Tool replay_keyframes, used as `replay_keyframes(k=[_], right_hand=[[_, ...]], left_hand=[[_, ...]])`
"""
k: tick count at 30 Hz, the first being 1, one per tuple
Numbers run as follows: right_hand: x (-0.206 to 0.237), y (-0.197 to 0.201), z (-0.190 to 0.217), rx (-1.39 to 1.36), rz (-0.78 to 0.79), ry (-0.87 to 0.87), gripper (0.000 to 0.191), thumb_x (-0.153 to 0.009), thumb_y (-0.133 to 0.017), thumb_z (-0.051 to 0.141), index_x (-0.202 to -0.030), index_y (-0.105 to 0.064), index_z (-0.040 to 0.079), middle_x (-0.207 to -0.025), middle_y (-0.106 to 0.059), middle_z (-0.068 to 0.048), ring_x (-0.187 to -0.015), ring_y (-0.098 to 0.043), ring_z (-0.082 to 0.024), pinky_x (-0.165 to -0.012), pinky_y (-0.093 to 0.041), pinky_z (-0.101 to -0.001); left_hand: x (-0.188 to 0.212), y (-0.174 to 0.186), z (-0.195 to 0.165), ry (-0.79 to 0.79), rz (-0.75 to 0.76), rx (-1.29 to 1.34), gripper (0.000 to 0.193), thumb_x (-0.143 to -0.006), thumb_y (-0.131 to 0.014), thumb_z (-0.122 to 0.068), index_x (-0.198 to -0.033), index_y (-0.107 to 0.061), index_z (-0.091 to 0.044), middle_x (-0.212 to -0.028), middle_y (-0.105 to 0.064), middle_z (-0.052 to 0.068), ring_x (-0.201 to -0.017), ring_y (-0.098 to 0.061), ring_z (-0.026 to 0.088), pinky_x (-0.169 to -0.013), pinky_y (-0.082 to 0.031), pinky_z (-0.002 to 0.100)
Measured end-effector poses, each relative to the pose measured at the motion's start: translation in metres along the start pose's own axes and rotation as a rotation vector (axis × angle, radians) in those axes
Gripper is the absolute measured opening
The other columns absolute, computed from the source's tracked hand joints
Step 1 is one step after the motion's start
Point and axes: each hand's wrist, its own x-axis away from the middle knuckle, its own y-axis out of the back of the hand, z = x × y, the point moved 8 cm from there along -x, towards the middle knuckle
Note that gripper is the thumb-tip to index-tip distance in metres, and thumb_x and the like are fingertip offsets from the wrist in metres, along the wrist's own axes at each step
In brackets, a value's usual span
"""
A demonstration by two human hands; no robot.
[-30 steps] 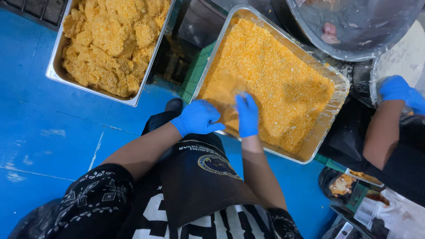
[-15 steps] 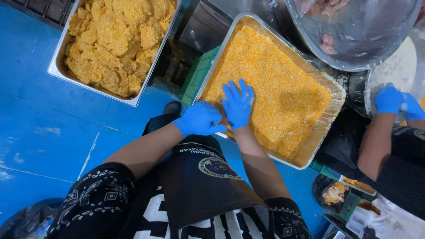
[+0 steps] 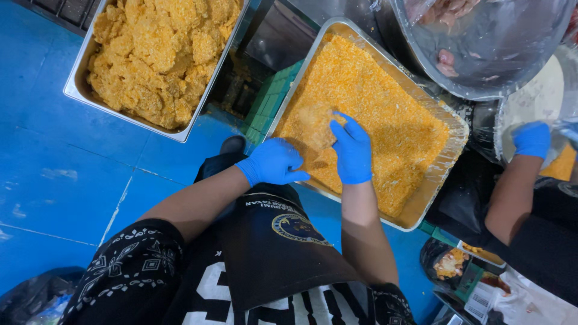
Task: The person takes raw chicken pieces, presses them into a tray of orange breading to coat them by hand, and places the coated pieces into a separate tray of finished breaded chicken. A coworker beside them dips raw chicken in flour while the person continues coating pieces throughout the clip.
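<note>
A commercial food-prep kitchen: a steel pan [image 3: 78, 90] heaped with breaded pieces [image 3: 159, 54], a tray [image 3: 448, 150] of orange crumbs [image 3: 391, 114] and a big steel bowl [image 3: 494, 54] stood over a blue floor [image 3: 54, 174], workers in blue gloves.

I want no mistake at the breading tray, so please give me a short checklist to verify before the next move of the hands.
1. Gloves on both hands: left hand and right hand in blue gloves, ok.
2. Coated piece lies on the crumbs, under the right fingers: ok.
3. Piece fully coated underneath: cannot tell.
4. Crumb tray still holds plenty of crumbs: ok.
5. Tray of finished pieces has room: heaped, cannot tell.
</note>
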Motion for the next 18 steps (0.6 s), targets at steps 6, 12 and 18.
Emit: replay_keyframes(k=[6,12,18], right_hand=[[0.003,0.022,-0.053,0.426,-0.11,-0.006,0.044,-0.097,-0.068,0.028,-0.134,-0.063,0.004,-0.114,-0.073,-0.009,-0.098,-0.072,-0.018,-0.082,-0.058,-0.033],[0.021,0.019,-0.116,0.579,-0.002,-0.367,0.061,-0.097,-0.07,0.04,-0.143,-0.058,0.002,-0.13,-0.064,-0.025,-0.119,-0.063,-0.038,-0.087,-0.051,-0.0411],[0.027,-0.017,-0.071,-0.496,0.194,-0.402,0.059,-0.091,-0.067,0.042,-0.138,-0.055,0.008,-0.134,-0.066,-0.007,-0.123,-0.065,-0.022,-0.103,-0.054,-0.0379]], left_hand=[[0.002,-0.001,-0.002,-0.029,-0.004,-0.042,0.054,-0.087,-0.068,-0.057,-0.055,-0.057,-0.015,-0.062,-0.06,0.01,-0.064,-0.061,0.036,-0.06,-0.046,0.05],[0.005,-0.01,0.002,-0.002,0.026,-0.059,0.054,-0.085,-0.069,-0.059,-0.054,-0.058,-0.015,-0.06,-0.058,0.012,-0.062,-0.061,0.036,-0.058,-0.046,0.05],[0.006,-0.006,0.0,-0.048,-0.006,-0.02,0.052,-0.087,-0.067,-0.058,-0.058,-0.057,-0.016,-0.063,-0.059,0.009,-0.064,-0.061,0.035,-0.061,-0.046,0.049]])
